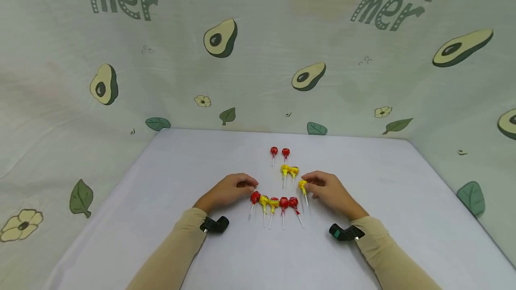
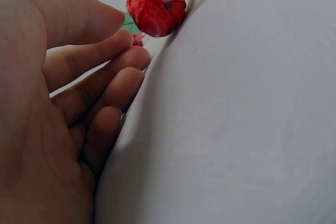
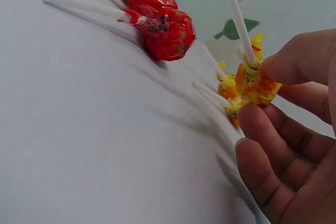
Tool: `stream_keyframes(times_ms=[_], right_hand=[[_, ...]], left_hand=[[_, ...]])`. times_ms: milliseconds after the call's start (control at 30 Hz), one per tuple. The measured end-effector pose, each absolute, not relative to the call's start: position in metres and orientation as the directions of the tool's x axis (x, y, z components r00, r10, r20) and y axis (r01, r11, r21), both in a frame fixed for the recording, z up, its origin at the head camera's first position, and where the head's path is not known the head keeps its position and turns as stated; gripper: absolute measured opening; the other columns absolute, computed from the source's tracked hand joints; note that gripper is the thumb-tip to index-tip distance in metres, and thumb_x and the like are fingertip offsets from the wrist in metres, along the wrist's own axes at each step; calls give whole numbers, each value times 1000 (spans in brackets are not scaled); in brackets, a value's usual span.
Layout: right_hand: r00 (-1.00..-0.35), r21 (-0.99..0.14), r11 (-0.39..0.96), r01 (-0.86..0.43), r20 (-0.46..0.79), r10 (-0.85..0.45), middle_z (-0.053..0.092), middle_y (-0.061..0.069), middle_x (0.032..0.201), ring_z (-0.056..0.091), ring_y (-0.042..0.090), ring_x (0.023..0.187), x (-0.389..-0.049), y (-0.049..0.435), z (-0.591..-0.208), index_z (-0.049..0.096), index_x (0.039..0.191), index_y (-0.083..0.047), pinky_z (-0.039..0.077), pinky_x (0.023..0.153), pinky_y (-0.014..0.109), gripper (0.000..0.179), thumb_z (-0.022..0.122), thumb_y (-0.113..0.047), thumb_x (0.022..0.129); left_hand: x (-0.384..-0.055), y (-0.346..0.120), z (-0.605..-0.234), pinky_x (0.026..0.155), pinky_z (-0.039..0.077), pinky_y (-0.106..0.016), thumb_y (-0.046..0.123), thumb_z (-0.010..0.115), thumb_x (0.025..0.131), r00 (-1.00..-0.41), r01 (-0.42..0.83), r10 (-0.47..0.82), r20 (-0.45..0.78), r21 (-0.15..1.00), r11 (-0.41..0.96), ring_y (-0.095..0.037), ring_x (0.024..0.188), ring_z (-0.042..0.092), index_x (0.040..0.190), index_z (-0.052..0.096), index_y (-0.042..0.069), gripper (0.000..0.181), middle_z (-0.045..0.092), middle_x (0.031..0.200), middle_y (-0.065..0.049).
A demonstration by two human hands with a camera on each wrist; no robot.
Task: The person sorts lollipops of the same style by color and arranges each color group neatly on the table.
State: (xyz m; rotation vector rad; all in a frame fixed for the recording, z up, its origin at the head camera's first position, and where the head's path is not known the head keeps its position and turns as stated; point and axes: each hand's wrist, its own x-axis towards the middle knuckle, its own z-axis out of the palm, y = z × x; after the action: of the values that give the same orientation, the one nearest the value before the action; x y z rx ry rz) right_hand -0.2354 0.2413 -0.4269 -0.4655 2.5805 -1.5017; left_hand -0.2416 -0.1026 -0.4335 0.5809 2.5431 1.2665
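My right hand (image 1: 331,192) pinches a yellow-wrapped lollipop (image 3: 257,81) by its head between thumb and fingers, its white stick pointing towards me in the head view. Just left of it, several lollipops lie side by side in a row: a red one (image 1: 255,197) at the left end, two yellow ones (image 1: 264,200), then two red ones (image 1: 284,202). My left hand (image 1: 231,188) rests on the table by the row's left end, fingers loosely bent. In the left wrist view its thumb tip comes close to the red lollipop's head (image 2: 157,14); whether they touch, I cannot tell.
Beyond the row, two yellow lollipops (image 1: 294,171) lie together, and two red ones (image 1: 274,151) lie farther back. The table (image 1: 193,155) has a white cover. A printed cloth (image 1: 258,21) with avocados and leaves hangs behind and beside it.
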Motion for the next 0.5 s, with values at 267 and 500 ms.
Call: stream_keyframes(times_ms=[267,500], right_hand=[[-947,-874,430,-226,93,-307,68,8,113,62,26,92,-252,242,-419,67,121,-8,55,72,34,29,68,-23,97],[-953,-883,415,-220,104,-284,67,12,115,63,27,96,-259,249,-416,66,123,-6,56,75,35,30,66,-20,97]], left_hand=[[-243,-106,-431,92,47,-37,29,64,98,-895,252,446,-26,795,551,-13,100,57,117,70,25,21,64,112,11],[-244,-107,-430,90,48,-33,25,66,97,-860,274,510,-33,812,515,-10,101,59,121,70,21,24,65,114,11]])
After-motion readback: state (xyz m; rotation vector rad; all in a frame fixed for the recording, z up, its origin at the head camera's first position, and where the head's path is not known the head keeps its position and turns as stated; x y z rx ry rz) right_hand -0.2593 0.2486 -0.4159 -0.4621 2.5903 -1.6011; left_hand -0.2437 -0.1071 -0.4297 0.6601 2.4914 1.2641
